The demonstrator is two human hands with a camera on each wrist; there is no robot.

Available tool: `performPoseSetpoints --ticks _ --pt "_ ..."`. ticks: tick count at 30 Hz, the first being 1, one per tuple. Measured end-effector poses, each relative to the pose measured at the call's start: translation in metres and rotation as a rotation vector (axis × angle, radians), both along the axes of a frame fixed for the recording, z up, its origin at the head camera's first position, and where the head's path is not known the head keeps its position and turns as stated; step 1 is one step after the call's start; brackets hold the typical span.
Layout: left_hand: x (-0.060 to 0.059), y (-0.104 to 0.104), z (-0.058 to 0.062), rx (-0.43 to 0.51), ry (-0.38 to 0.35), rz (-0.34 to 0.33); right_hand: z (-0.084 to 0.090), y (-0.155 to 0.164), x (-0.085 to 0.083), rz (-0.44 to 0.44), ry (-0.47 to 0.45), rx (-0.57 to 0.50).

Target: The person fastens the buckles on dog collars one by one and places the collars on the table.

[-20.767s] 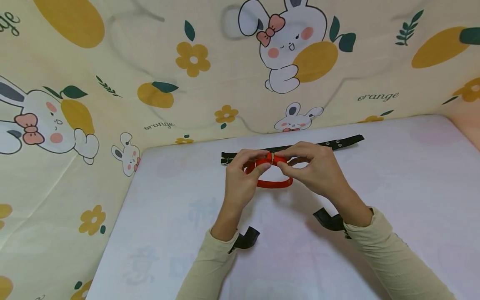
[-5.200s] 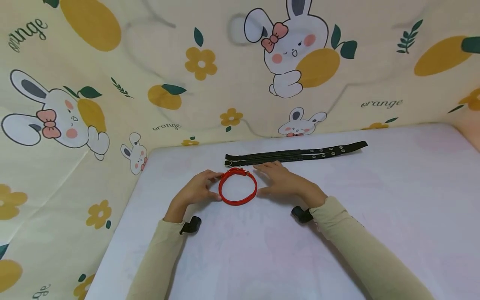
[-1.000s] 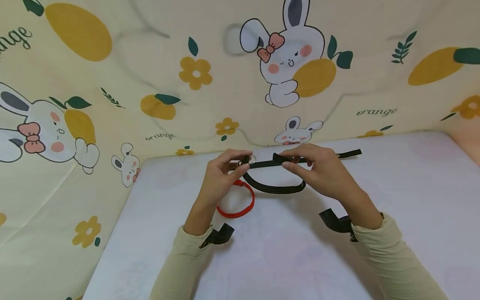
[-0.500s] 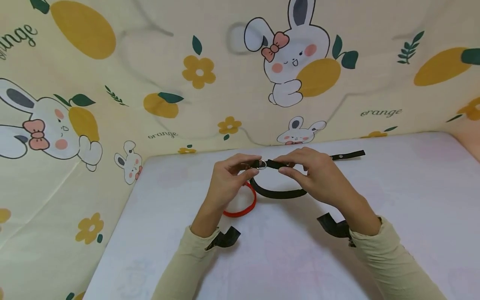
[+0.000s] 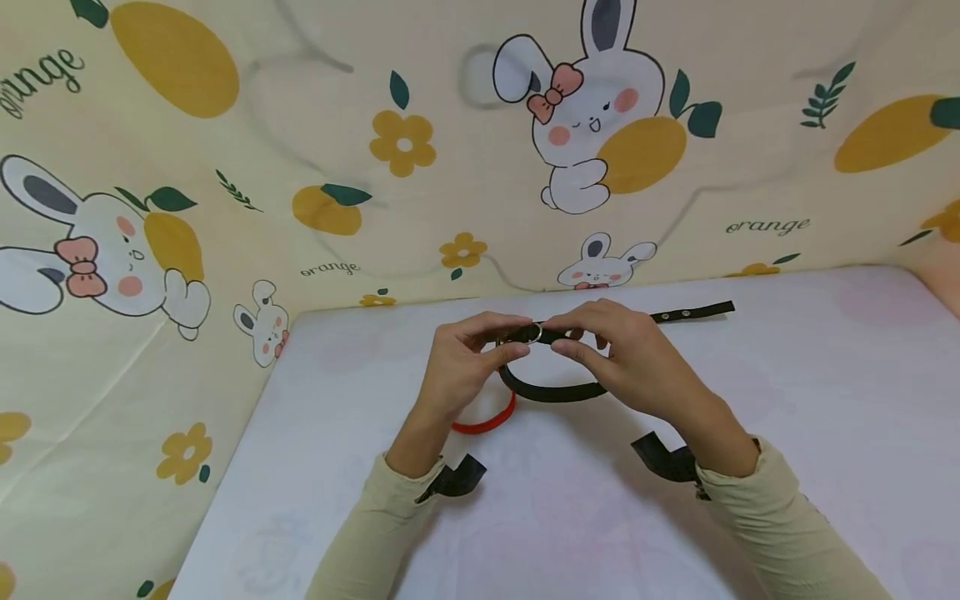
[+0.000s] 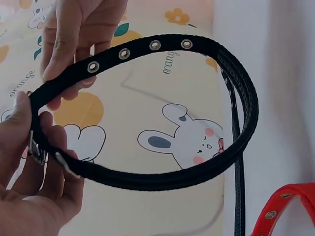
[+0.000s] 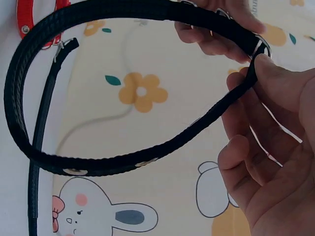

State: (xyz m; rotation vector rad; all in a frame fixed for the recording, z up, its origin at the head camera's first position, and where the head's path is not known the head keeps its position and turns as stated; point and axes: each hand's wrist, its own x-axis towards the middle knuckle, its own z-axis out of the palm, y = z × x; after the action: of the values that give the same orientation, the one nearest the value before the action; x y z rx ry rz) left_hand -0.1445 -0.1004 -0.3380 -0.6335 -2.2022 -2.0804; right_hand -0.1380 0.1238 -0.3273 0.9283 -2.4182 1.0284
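Observation:
A black collar (image 5: pixel 555 393) with metal eyelets is bent into a loop above the table. My left hand (image 5: pixel 467 360) holds its buckle end; the buckle (image 6: pixel 35 150) shows between the fingers in the left wrist view. Between finger and thumb, my right hand (image 5: pixel 626 350) pinches the collar's eyelet end. That end meets a metal ring (image 7: pixel 266 45) close to the left fingertips and seems to pass into it. Below the left hand lies a red collar (image 5: pixel 483 427), closed in a ring and partly hidden by that hand.
A second black collar (image 5: pixel 693 313) lies straight along the back of the white table (image 5: pixel 555 517), partly behind my hands. Patterned cloth (image 5: pixel 420 208) with rabbits and oranges hangs behind and at the left. Each wrist carries a black camera mount (image 5: pixel 663 457).
Over the last second the collar's two ends have come together, the eyelet end reaching the ring. Earlier the hands worked on the red collar, then set it down and picked up this black one.

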Motion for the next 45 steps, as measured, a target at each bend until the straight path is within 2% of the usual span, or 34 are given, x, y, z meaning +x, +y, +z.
performPoseSetpoints --ticks 5,8,15,20,23,30,36,45 --pt "0.001 0.003 0.001 0.035 -0.039 -0.010 0.000 -0.001 0.001 -0.013 -0.006 -0.007" --pt "0.002 0.004 0.001 0.009 -0.039 0.006 0.001 -0.002 0.002 -0.023 -0.015 -0.019" --pt "0.002 0.006 -0.001 -0.064 0.020 0.065 0.003 0.001 0.001 -0.023 -0.079 -0.007" --pt "0.001 0.006 0.002 0.005 0.026 0.153 0.007 0.014 -0.005 0.007 -0.133 0.041" --pt "0.001 0.005 0.003 0.048 0.010 0.178 0.007 0.019 -0.006 0.006 -0.128 0.053" --pt "0.001 0.004 0.003 -0.020 0.028 0.169 0.007 0.021 -0.007 -0.004 -0.038 -0.011" --pt "0.003 0.000 0.004 -0.095 0.007 0.170 0.006 0.019 -0.008 0.002 -0.029 -0.022" --pt "0.004 0.001 0.003 -0.115 0.025 0.144 0.006 0.017 -0.006 0.000 -0.022 -0.032"
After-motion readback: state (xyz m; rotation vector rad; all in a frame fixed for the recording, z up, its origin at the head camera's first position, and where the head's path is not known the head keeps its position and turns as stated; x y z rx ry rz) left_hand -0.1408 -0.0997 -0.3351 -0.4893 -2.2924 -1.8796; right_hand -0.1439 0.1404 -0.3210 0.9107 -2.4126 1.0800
